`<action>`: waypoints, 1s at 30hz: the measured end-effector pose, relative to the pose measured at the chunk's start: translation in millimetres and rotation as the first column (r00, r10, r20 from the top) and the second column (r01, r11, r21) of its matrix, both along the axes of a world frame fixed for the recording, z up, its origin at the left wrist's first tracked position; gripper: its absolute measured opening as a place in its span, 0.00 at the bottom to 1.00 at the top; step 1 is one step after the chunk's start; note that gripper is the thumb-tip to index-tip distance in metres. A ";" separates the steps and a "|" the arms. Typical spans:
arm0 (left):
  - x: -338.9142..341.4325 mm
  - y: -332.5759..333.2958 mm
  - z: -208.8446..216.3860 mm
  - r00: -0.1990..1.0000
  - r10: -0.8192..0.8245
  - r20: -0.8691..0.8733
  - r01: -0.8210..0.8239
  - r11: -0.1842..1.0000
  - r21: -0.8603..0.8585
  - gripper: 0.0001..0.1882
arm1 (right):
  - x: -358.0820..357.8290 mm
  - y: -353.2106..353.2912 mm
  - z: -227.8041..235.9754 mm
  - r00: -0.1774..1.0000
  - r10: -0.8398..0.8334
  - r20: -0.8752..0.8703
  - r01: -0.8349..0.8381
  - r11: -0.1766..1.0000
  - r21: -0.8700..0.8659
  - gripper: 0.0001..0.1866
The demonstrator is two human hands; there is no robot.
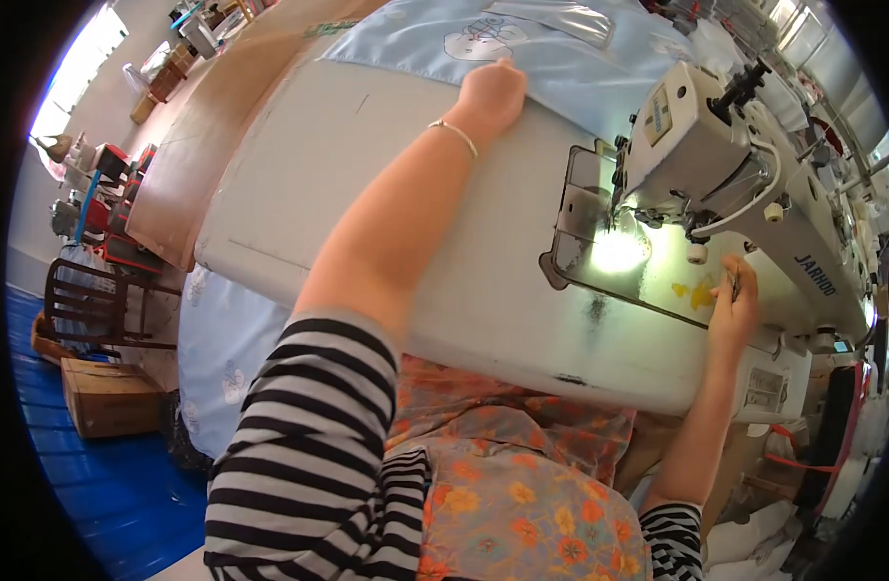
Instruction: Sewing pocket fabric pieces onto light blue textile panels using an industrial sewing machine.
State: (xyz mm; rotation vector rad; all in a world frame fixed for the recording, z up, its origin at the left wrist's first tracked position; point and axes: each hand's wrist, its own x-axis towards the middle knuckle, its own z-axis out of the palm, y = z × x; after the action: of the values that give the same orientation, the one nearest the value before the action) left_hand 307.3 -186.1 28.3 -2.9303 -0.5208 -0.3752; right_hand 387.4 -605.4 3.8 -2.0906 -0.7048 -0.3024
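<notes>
My left hand [493, 97] is stretched forward over the table, its fingers closed on the near edge of a light blue fabric [570, 82] printed with white cartoon figures. To the right, my right hand [735, 298] is raised beside the sewing machine's bed, fingers closed round a small, slim metal tool [734, 281] whose kind I cannot make out. Small yellow scraps [696, 292] lie on the bed next to that hand. The white sewing machine [696, 136] stands at the right, its lamp lighting the needle area brightly.
The pale table [347, 174] carries the machine. More blue fabric [222, 358] hangs below its left edge. A clear plastic-like sheet [560, 21] lies on the far fabric. A brown board [207, 145] extends left. A wooden chair [86, 300] and a cardboard box [110, 397] stand on the floor.
</notes>
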 end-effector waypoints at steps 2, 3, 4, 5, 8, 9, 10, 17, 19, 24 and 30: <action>15.9 19.4 -13.1 0.976 0.083 0.199 -0.073 0.996 -0.057 0.10 | 9.0 -7.9 -7.9 1.000 0.007 0.002 -0.007 0.999 -0.032 0.13; 20.8 28.5 -17.0 0.975 0.084 0.205 -0.074 0.996 -0.055 0.10 | 12.5 -11.8 -10.7 1.000 0.012 -0.006 -0.012 0.998 -0.062 0.14; 21.8 32.9 -19.5 0.970 0.078 0.228 -0.070 0.997 -0.043 0.10 | 12.3 -13.3 -11.4 1.000 0.010 -0.006 -0.011 0.998 -0.063 0.14; 21.2 39.2 -20.7 0.965 0.072 0.252 -0.067 0.997 -0.029 0.10 | 11.5 -13.2 -11.7 0.999 0.011 -0.049 -0.014 0.999 -0.049 0.13; -4.1 77.2 -14.1 0.962 0.204 0.179 -0.210 0.978 0.016 0.11 | 1.7 -6.4 -1.4 0.996 0.026 -0.089 -0.031 0.998 -0.058 0.12; -19.9 93.4 -13.1 0.954 0.235 0.186 -0.248 0.967 0.051 0.11 | -3.5 -3.5 4.0 0.995 0.039 -0.088 -0.047 0.995 -0.083 0.11; -38.2 102.6 -10.1 0.955 0.254 0.152 -0.268 0.960 0.079 0.10 | -6.8 -3.0 6.8 0.995 0.042 -0.092 -0.049 0.996 -0.077 0.11; -104.4 19.6 2.1 0.994 0.032 -0.105 -0.017 0.989 0.144 0.03 | -19.7 -0.2 21.6 0.988 0.091 -0.125 -0.103 0.991 -0.086 0.10; -100.1 -6.8 1.9 0.991 -0.099 -0.089 0.104 0.993 0.054 0.03 | -20.9 -0.5 20.5 0.990 0.096 -0.104 -0.106 0.990 -0.095 0.09; -28.5 43.6 -1.9 0.996 0.079 -0.030 -0.078 0.996 0.030 0.12 | -15.8 -5.0 14.3 0.985 0.082 -0.149 -0.106 0.982 -0.158 0.09; -11.7 32.6 -34.7 0.997 0.069 -0.044 -0.073 0.994 -0.085 0.27 | 3.1 -11.2 -15.4 0.965 -0.017 -0.263 -0.006 0.996 -0.088 0.12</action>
State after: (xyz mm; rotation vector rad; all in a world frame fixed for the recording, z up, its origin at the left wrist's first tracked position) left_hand 295.6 -153.5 -6.4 -2.9853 -0.6497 -0.2899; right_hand 390.5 -616.6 -11.5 -2.1640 -0.5607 0.0062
